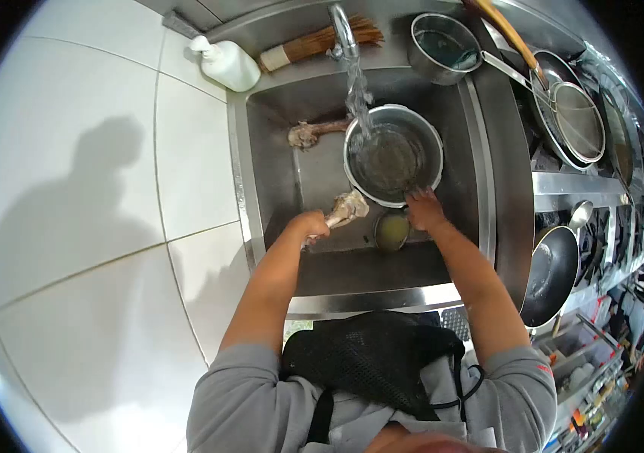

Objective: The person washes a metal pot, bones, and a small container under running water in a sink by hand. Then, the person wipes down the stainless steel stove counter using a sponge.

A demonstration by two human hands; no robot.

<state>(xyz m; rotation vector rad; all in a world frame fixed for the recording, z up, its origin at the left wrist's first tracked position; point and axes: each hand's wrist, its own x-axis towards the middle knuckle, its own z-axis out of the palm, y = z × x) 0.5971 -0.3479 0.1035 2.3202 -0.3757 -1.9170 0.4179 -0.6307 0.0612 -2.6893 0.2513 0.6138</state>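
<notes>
My left hand [310, 225] is closed round the shaft of a large bone [348, 209], its knobbly end pointing up and right. My right hand [424, 208] grips the near rim of a metal pot [435, 167], fingers reaching over the edge. Water runs from the faucet [344, 34] into this pot, which holds cloudy water. A second bone [307, 136] lies in the sink [276, 174] left of the pot, its far end against or behind the rim. Near my right hand sits a small round container [392, 230] with something yellowish inside.
Behind the sink stand a white pump bottle [231, 66], a bamboo brush [322, 47] and a saucepan [444, 47] holding liquid. To the right, a strainer [579, 122] rests over a pan, and a black wok [551, 275] sits by the stove. White tiles [88, 249] border the left.
</notes>
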